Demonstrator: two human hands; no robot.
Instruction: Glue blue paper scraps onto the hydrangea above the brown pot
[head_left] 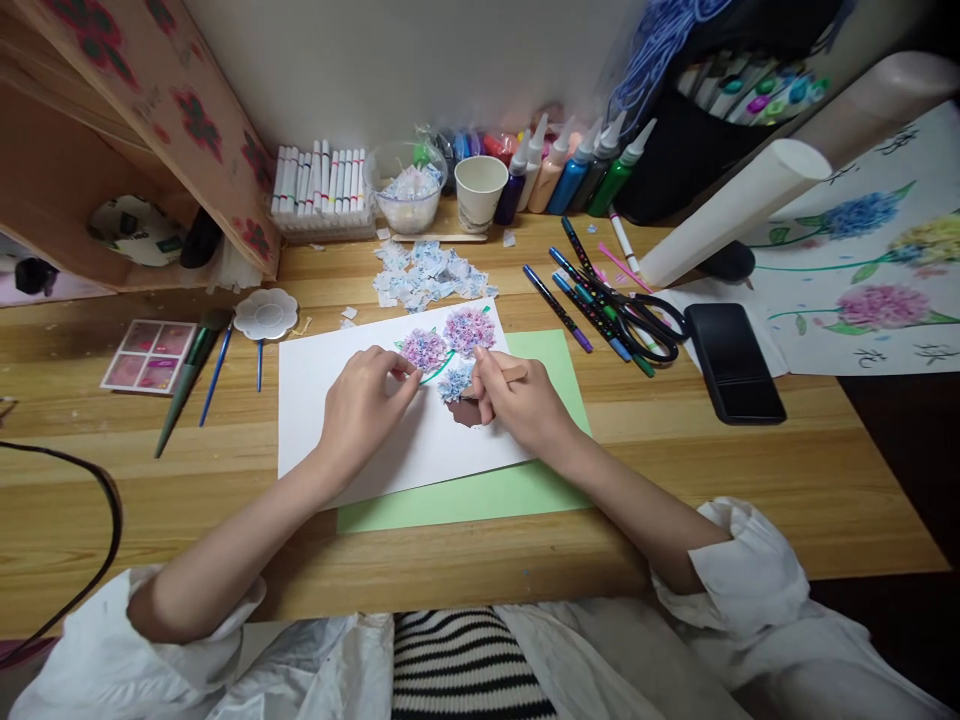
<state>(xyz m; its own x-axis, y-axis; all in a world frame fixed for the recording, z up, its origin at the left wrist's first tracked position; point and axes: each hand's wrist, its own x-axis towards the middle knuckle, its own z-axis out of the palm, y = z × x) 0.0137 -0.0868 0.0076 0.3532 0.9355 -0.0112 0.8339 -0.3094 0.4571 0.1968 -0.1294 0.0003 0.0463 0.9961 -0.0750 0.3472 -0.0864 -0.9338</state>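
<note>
Pale wood makes up the tabletop (660,470), which carries a white paper sheet (307,400); a green sheet (450,508) lies partly beneath it, showing along its near and right edges. Over the white sheet's middle, the left hand (364,400) rests with thumb and fingertips close together, though whether they pinch anything I cannot tell. Toward its right edge, the right hand (521,405) grasps a small tool. Just beyond the sheet's far edge lies a pile of blue-and-white paper scraps (431,273), so material remains. Near that edge, on the sheet, two pink-and-purple flower heads (470,330) look fully covered. Nearer its middle, a blue flower head (455,380) seems only partly covered: below it a brown patch (466,412) is bare. Smallest is the tool itself, apparently a wooden stick (516,373), above the sheet.
</note>
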